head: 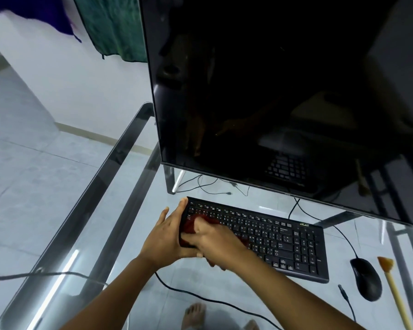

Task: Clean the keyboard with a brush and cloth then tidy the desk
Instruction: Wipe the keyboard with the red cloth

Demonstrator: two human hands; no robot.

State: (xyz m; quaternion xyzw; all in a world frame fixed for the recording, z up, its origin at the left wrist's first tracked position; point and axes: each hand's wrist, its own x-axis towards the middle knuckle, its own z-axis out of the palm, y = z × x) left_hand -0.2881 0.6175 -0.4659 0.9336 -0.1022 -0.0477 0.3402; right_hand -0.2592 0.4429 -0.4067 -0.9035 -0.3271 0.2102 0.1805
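Glass tabletop (57, 239), metal-framed. Lying on it: black keyboard (284, 244), mouse (366, 279) just right of that, brush (391, 282) beside mouse, monitor (272, 91) behind, loose cables (200, 295).

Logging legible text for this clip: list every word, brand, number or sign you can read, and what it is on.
Green logo at the top right corner of the keyboard: too blurred to read with certainty.
White key legends on the keyboard: too small and blurred to read.
Monitor, mouse and brush: no text visible.
Red cloth under the right hand: no text visible.
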